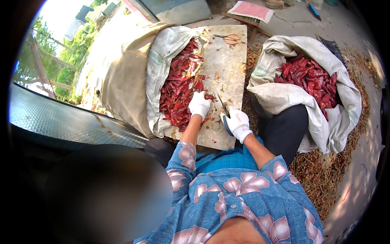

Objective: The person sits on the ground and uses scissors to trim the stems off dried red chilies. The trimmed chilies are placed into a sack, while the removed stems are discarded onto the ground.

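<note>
My left hand (pixel 199 103), in a white glove, reaches into the edge of a heap of dried red peppers (pixel 176 91) that spills from a pale woven sack (pixel 156 73) onto a worn board (pixel 223 73). Its fingertips are closed on a red pepper (pixel 208 96). My right hand (pixel 237 124), also gloved, grips blue-handled scissors (pixel 222 103), their blades pointing up toward my left hand over the board. Orange-handled scissors (pixel 230 38) lie at the board's far end.
A second sack (pixel 268 65) of red peppers (pixel 308 77) stands at my right, amid stems and debris (pixel 321 185). A tan cloth (pixel 122 81) lies at left beside a patterned metal edge (pixel 73 114). A pink-and-white pad (pixel 250 10) and a blue-handled tool (pixel 313 12) are at the back.
</note>
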{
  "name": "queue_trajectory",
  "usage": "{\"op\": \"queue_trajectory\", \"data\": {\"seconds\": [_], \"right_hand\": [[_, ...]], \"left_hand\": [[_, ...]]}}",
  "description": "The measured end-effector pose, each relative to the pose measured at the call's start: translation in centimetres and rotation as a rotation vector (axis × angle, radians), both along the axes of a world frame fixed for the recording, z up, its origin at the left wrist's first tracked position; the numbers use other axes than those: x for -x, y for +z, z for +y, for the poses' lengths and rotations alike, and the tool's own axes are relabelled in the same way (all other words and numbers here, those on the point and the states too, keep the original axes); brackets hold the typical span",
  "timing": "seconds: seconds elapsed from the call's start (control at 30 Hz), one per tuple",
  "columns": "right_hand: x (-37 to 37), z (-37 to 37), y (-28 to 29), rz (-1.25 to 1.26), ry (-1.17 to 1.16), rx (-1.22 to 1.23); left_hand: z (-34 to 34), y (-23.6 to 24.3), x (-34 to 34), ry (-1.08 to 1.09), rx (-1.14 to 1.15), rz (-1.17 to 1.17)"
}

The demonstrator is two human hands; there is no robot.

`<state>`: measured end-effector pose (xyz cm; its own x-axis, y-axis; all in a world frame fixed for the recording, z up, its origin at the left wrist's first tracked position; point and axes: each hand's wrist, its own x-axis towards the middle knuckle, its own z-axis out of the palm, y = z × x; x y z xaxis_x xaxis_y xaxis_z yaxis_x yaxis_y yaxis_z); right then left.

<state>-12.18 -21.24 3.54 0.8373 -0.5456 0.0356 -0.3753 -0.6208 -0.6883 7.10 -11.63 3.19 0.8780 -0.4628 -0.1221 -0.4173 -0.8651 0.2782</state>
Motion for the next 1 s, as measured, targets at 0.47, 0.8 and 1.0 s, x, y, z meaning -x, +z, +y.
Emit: {"op": "queue_trajectory", "data": {"seconds": [0.47, 0.8, 1.0], "right_hand": [[1.1, 0.6, 2.2, 0.125, 0.128, 0.162], [1.2, 1.0, 1.1, -0.027, 0.267, -0.126], [1.9, 1.6, 3.4, -0.120, 0.410, -1.550]], "left_hand": [[4.8, 4.1, 7.3, -0.046, 0.376, -0.221], [6.2, 4.4, 7.7, 0.044, 0.594, 0.020], [6.6, 2.9, 7.3, 0.264, 1.140, 0.659]]}}
